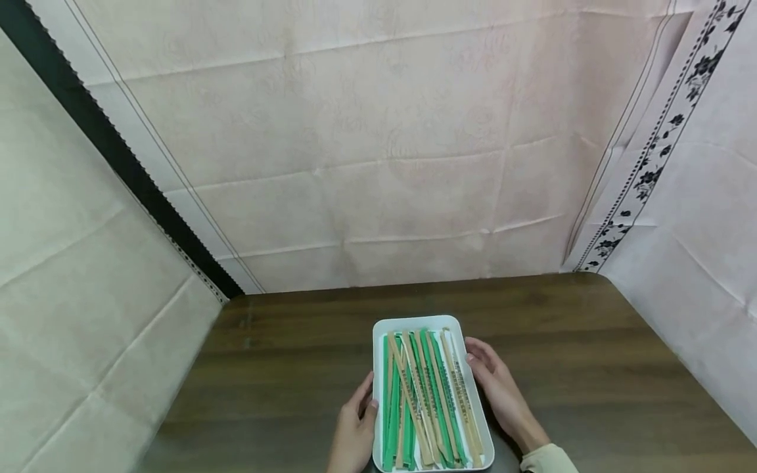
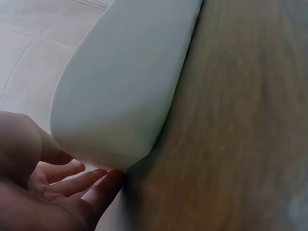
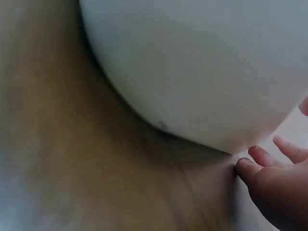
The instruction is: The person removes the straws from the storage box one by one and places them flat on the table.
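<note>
A white rectangular tray (image 1: 434,323) with rounded corners is near the front of the wooden table. Inside lie several long, thin green sticks (image 1: 393,401) and beige sticks (image 1: 464,407), roughly lengthwise, some crossing; a few carry dark print. At the tray's left side, my left hand (image 1: 353,427) holds it with thumb by the rim and fingers against the wall. My right hand (image 1: 499,387) holds the opposite side, a little farther up. Both wrist views show fingertips at the tray's plain outer wall (image 2: 120,82); its underside is hidden.
Brown wood-grain tabletop (image 1: 284,368) spreads around the tray. Pale cloth hangs behind the table (image 1: 384,164) and along both sides, with a black band (image 1: 118,151) at left and a floral strip (image 1: 656,157) at right.
</note>
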A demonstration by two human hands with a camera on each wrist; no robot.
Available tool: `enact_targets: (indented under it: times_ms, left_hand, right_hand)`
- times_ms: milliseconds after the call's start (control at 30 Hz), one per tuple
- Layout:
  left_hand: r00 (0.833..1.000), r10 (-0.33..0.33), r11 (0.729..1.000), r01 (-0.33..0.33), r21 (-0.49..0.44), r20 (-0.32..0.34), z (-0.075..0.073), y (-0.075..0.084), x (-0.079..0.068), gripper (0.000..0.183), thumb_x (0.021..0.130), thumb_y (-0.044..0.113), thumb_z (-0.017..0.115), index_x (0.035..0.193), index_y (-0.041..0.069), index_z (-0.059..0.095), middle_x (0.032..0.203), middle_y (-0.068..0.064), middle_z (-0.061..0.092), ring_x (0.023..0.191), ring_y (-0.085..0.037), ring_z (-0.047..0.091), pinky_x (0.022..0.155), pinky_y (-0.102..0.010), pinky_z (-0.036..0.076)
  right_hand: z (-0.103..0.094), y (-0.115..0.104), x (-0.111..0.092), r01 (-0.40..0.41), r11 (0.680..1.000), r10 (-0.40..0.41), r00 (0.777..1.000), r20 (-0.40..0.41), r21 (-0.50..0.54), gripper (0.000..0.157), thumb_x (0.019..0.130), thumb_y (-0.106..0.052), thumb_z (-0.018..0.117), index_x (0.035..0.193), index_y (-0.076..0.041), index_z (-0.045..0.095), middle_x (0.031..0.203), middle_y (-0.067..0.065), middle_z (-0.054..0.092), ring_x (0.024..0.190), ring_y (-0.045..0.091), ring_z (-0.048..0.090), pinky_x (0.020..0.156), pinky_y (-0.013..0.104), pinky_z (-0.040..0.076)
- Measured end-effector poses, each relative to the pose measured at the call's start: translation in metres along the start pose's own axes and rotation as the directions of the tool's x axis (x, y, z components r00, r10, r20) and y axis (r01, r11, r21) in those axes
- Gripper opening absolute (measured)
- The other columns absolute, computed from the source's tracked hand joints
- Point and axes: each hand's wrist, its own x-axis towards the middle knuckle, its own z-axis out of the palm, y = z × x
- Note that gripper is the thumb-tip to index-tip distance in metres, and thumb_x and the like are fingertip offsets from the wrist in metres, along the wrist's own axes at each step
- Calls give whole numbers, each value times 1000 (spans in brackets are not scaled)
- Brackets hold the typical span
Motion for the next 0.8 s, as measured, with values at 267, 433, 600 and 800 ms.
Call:
enact_targets:
  times_ms: [267,433,600,800]
  left_hand:
    - [1000,-16,999,17,-45,26,2,-4,-2,52,109,4,53,159,0,41,153,-27,53,126,-35,63,88,-31,60]
    - [1000,-23,998,23,-50,15,3,-3,-2,52,108,4,54,159,0,42,153,-27,53,127,-35,62,88,-33,60]
    - [1000,-29,999,29,-46,6,1,-4,-2,52,108,3,54,159,1,43,153,-26,53,128,-36,62,88,-32,60]
    - [1000,-22,999,22,-37,-2,3,-4,1,52,109,6,54,160,4,43,155,-24,52,131,-35,60,92,-33,58]
  right_hand:
    - [-13,-2,3,17,940,-26,999,-21,-341,48,108,-15,60,151,3,47,130,21,66,111,30,65,89,37,55]
    - [-38,-3,12,-10,991,39,977,211,-137,49,108,-11,57,150,11,41,115,19,68,91,23,66,72,35,61]
    - [-50,-1,22,-60,997,77,925,373,-56,54,110,-16,59,152,11,38,116,15,66,97,24,71,79,41,64]
    - [-51,-5,30,-96,994,106,917,384,-46,54,108,-17,63,151,7,40,118,16,65,100,25,70,79,46,65]
